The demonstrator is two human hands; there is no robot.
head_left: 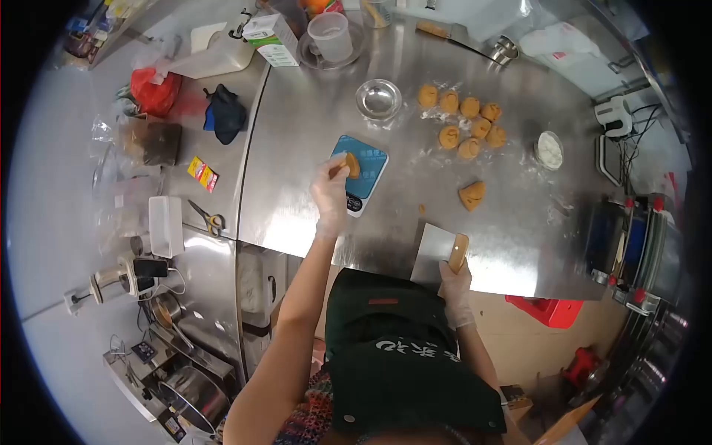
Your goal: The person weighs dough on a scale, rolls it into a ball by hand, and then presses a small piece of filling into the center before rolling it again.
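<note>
My gloved left hand (331, 189) is at the left edge of a blue-topped scale (363, 178), its fingers closed on a brown dough piece (352, 165) over the plate. In my gloved right hand (455, 285) is the wooden handle of a dough scraper (435, 252), its metal blade at the table's front edge. A larger dough lump (472, 195) lies right of the scale, with a small crumb (422, 209) nearby. Several round dough balls (469, 107) sit farther back on floured steel.
A metal bowl (378, 100) stands behind the scale, and a bowl of flour (549, 150) is at the right. Scissors (213, 221) lie on the left counter. At the back are a carton (271, 38), a clear jug (330, 37) and a knife (452, 33).
</note>
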